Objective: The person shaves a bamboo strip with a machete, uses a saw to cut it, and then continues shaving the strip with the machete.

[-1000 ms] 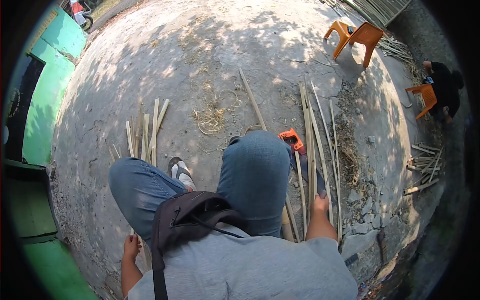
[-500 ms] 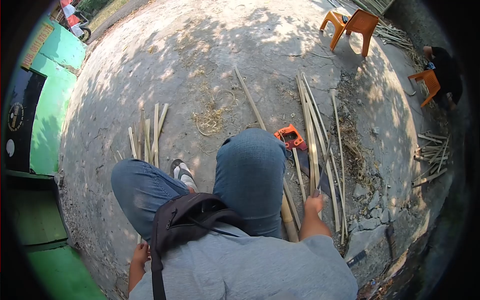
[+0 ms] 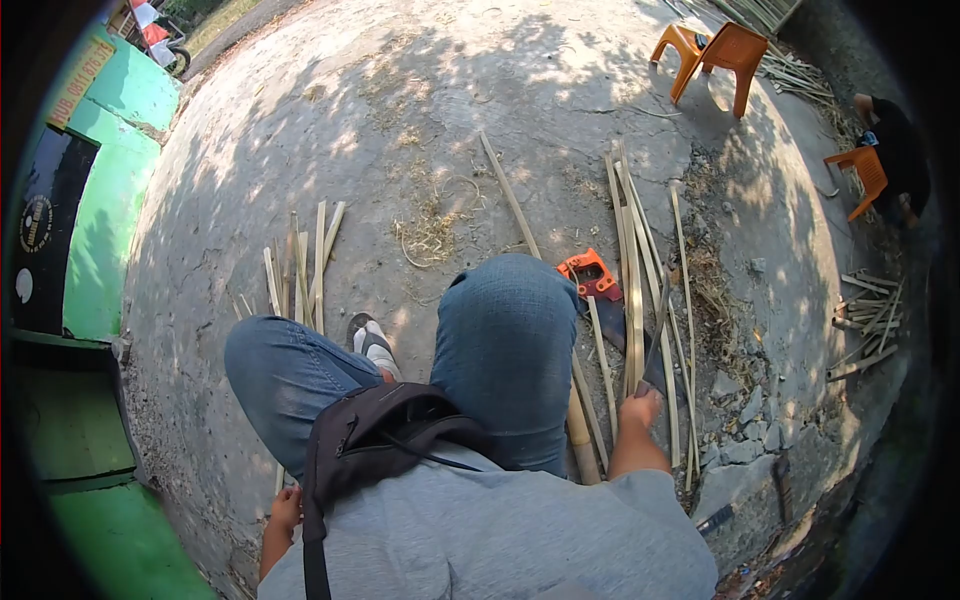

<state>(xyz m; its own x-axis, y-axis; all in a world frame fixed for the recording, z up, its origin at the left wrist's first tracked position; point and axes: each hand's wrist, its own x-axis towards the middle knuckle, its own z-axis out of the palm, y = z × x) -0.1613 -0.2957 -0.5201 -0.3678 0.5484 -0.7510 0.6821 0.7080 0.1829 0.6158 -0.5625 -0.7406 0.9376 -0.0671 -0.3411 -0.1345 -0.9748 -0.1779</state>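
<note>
My right hand (image 3: pixel 642 406) is closed around a knife, its dark narrow blade (image 3: pixel 662 325) pointing away from me over the strips on the ground. Long pale bamboo strips (image 3: pixel 632 290) lie beside and beneath that hand. An orange-handled saw (image 3: pixel 588 275) rests just left of them, its blade partly covered by strips. At my left hip, my left hand (image 3: pixel 287 507) has its fingers curled at the end of a thin bamboo strip (image 3: pixel 279 478); my leg hides much of this strip. More strips (image 3: pixel 312 260) stick out past my left knee.
A round bamboo pole (image 3: pixel 581 440) lies beside my right thigh. Shavings (image 3: pixel 428 238) litter the concrete ahead. Orange plastic chairs (image 3: pixel 735 60) stand at the far right, near a person in dark clothing (image 3: pixel 895 155). A short bamboo pile (image 3: pixel 868 320) and broken concrete (image 3: pixel 745 450) lie right; a green wall (image 3: pixel 105 220) is left.
The whole view has shifted slightly, so the scene sits a little farther right. My right hand keeps hold of the knife, and my left hand stays low by my hip.
</note>
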